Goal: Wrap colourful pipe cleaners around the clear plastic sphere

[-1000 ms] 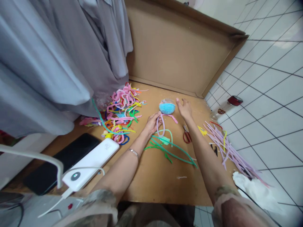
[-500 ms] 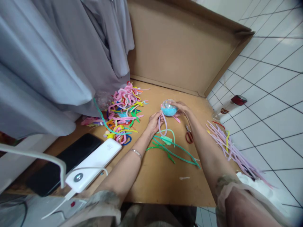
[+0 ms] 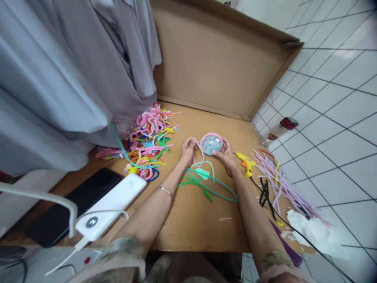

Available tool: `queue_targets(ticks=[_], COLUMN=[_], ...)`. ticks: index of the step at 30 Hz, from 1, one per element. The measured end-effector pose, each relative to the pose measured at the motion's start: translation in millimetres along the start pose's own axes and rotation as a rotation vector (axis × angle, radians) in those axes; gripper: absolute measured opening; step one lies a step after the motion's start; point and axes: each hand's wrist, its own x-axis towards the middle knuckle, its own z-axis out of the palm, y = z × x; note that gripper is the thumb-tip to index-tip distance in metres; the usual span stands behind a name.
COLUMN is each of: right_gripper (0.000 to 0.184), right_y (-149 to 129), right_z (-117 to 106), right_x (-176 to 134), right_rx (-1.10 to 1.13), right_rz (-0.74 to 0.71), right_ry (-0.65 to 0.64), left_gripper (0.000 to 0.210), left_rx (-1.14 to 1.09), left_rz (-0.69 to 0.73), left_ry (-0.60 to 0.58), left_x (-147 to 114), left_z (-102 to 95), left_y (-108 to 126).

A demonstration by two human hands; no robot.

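Observation:
My right hand (image 3: 226, 154) grips a clear plastic dome (image 3: 211, 144) by its right side. A pink fuzzy rim circles the dome, and small coloured specks show through it. To its left, my left hand (image 3: 188, 149) pinches a lilac pipe cleaner (image 3: 202, 151), which bends in a loop beside the dome's left edge; whether it touches the rim I cannot tell. Below the hands lie teal pipe cleaners (image 3: 219, 190), a light green fuzzy piece (image 3: 203, 173) and darker green ones (image 3: 207, 195). Something red shows in part behind my right wrist.
A yellow glue gun (image 3: 246, 163) lies right of my right wrist, its black cord running down right. Lilac pipe cleaners (image 3: 282, 182) and a clear red-capped bottle (image 3: 278, 131) are further right. Left are a colourful pipe cleaner pile (image 3: 151, 122), white power bank (image 3: 118, 202) and black phone (image 3: 73, 204).
My right hand has turned the dome so its round clear face and pink rim show instead of its blue side. My left hand has drawn slightly left. The glue gun has come into view.

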Motion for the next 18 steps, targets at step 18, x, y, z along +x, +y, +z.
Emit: queue_targets(ticks=[18], right_gripper=[0.083], right_y=[8.7], right_z=[8.3], right_x=[1.6], right_rx=[-0.028], right_rz=[-0.099], right_ry=[0.07], left_gripper=[0.05], left_rx=[0.246], left_rz=[0.109], left_ry=[-0.287], left_x=[-5.8], left_z=[-2.7], left_y=[-9.9])
